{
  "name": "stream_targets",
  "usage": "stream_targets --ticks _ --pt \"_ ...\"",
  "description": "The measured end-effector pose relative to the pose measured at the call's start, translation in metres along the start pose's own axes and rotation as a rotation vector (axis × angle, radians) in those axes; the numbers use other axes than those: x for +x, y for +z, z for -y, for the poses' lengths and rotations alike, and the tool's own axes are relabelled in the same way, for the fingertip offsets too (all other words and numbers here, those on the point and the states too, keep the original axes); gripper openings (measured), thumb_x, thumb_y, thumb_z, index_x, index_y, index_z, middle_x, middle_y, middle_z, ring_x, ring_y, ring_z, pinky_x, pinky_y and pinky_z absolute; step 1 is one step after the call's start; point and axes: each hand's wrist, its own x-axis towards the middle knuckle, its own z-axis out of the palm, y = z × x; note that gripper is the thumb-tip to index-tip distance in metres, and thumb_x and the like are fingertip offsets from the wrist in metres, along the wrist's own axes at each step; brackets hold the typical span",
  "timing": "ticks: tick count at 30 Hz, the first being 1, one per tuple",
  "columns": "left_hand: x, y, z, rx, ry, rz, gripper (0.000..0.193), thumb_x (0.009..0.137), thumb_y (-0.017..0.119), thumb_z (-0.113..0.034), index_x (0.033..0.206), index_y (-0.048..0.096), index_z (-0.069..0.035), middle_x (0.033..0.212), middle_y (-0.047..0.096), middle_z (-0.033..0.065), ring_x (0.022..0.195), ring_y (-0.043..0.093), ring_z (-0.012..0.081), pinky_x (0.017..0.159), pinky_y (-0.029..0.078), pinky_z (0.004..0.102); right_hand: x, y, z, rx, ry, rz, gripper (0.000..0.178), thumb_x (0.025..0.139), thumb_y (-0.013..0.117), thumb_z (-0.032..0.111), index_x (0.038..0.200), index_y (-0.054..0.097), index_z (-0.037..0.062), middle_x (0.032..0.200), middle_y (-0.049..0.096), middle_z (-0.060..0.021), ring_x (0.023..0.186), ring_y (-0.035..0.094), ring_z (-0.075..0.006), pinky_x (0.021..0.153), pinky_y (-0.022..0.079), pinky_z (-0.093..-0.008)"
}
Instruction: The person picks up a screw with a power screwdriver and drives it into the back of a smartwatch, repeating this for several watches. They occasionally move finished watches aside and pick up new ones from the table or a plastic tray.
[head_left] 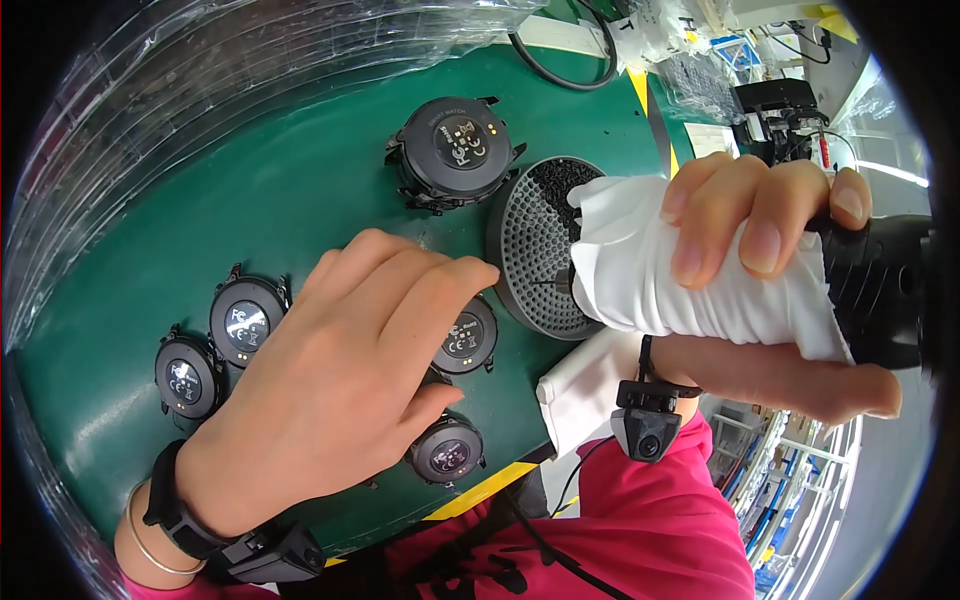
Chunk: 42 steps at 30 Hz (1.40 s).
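My right hand [750, 225] is wrapped round an electric screwdriver [885, 290] with a black body. White cloth [690, 275] covers its front part, which points left over a round grey screw tray [520, 255]. Small black screws [563, 183] gather in the tray's far part. My left hand [350, 360] reaches over the mat, index finger stretched to the tray's rim and thumb apart. Between them shows a round black smartwatch case [468, 335], back side up; whether the fingers touch it is hidden. Another watch case [447, 450] lies below the thumb.
Two watch cases [247, 318] lie left of my left hand, and a stack of them [456, 150] stands behind the tray. A folded white cloth [588, 388] lies at the green mat's near edge. Clear plastic trays [200, 95] line the far left; a black cable [565, 80] loops behind.
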Motion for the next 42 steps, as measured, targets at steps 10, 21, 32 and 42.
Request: stream_targets --ticks 10,21,32,42 --pt "-0.004 -0.01 -0.024 0.469 -0.139 -0.12 0.063 0.067 0.083 -0.013 0.124 0.059 -0.003 0.126 0.056 0.0143 0.105 0.055 0.0373 0.088 0.045 0.0452 0.0 -0.005 -0.001 -0.024 -0.003 0.031 0.101 0.078 0.052 0.091 0.129 0.047 0.0041 0.096 0.061 -0.0057 0.066 0.06 -0.0178 0.071 0.043 -0.0364" --pt "-0.006 -0.006 -0.036 0.488 -0.112 0.011 0.049 0.07 0.078 -0.015 0.118 0.067 -0.009 0.128 0.058 0.0104 0.108 0.055 0.0298 0.089 0.044 0.0401 0.002 -0.016 0.005 0.004 0.056 0.08 0.101 0.077 0.054 0.091 0.129 0.047 0.0042 0.096 0.061 -0.0058 0.066 0.059 -0.0174 0.07 0.042 -0.0361" --pt "-0.009 0.011 -0.021 0.259 0.199 0.276 0.042 0.068 0.078 -0.013 0.109 0.068 -0.008 0.123 0.062 0.0075 0.111 0.058 0.0284 0.088 0.05 0.037 -0.005 -0.015 0.001 -0.005 -0.022 0.018 0.101 0.077 0.053 0.091 0.128 0.045 0.0036 0.097 0.06 -0.0066 0.067 0.057 -0.0184 0.073 0.042 -0.0384" --pt "-0.008 0.023 -0.007 0.25 0.123 -0.01 0.046 0.068 0.076 -0.005 0.113 0.068 -0.007 0.129 0.06 0.0119 0.109 0.058 0.0334 0.089 0.053 0.0427 0.001 0.002 0.001 0.191 0.055 0.05 0.1 0.078 0.053 0.09 0.129 0.043 0.0036 0.097 0.059 -0.0072 0.067 0.057 -0.0183 0.074 0.042 -0.0385"
